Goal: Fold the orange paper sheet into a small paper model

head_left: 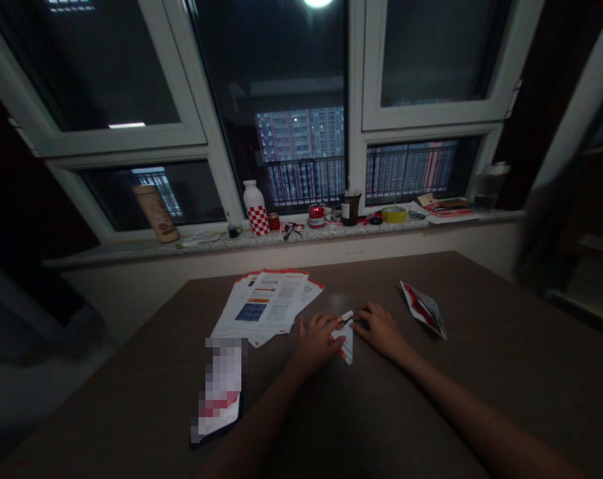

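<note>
A small folded piece of paper [348, 350], white with orange-red print and a pointed lower end, lies on the dark table between my hands. My left hand [317, 342] rests over its left side, thumb and fingers holding it against the tabletop. At its upper right edge, the curled fingertips of my right hand [379, 330] hold the paper, palm facing down. My fingers cover parts of the sheet, so some of its folds are hidden.
Printed sheets [266, 303] lie fanned out beyond my left hand. A phone-shaped object [221, 392], pixelated, is at left. A folded red-and-white packet [423, 309] stands at right. The windowsill [206, 247] holds a checkered bottle [255, 209], yellow tape [393, 214] and a tan tumbler [156, 214].
</note>
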A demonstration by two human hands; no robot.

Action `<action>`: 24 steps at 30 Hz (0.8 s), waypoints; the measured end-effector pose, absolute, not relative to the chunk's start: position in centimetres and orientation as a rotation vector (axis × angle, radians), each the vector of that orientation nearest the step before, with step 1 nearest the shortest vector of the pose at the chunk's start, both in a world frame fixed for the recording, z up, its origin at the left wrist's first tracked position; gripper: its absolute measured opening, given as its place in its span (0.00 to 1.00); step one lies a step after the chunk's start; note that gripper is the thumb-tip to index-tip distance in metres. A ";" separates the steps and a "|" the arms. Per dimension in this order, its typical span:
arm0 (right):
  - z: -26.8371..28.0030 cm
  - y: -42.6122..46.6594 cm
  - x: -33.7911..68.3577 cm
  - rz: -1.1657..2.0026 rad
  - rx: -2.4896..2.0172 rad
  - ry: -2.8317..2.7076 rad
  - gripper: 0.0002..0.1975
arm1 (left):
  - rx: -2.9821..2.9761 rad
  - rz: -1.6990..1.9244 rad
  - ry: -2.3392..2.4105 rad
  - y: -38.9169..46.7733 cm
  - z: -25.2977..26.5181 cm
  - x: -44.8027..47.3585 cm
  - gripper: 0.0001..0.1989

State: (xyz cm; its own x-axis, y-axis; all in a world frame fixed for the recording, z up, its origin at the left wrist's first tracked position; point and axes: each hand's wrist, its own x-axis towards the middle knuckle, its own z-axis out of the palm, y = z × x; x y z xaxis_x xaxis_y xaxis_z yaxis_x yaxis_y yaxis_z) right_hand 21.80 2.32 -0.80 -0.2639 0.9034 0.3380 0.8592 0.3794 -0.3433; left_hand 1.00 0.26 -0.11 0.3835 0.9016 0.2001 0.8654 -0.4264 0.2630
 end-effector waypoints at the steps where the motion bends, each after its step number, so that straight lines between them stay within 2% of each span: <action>1: -0.8 2.3 21.8 0.116 -1.524 -2.168 0.12 | 2.513 0.483 1.615 0.3 -0.2 1.0 0.18; 13: -1.1 2.1 22.3 0.180 -1.475 -2.240 0.20 | 2.520 0.466 1.636 0.7 -0.8 1.0 0.18; 24: -1.9 1.5 23.2 0.375 -1.351 -2.283 0.37 | 2.496 0.515 1.608 0.6 -0.7 0.9 0.18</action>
State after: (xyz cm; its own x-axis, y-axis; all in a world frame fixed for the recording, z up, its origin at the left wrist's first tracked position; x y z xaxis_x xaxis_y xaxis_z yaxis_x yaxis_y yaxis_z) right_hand 23.16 1.47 -1.90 -0.4133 0.8766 0.2465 0.7518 0.4812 -0.4508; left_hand 0.95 0.56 -0.66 0.3749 0.9021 0.2137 0.8583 -0.4248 0.2878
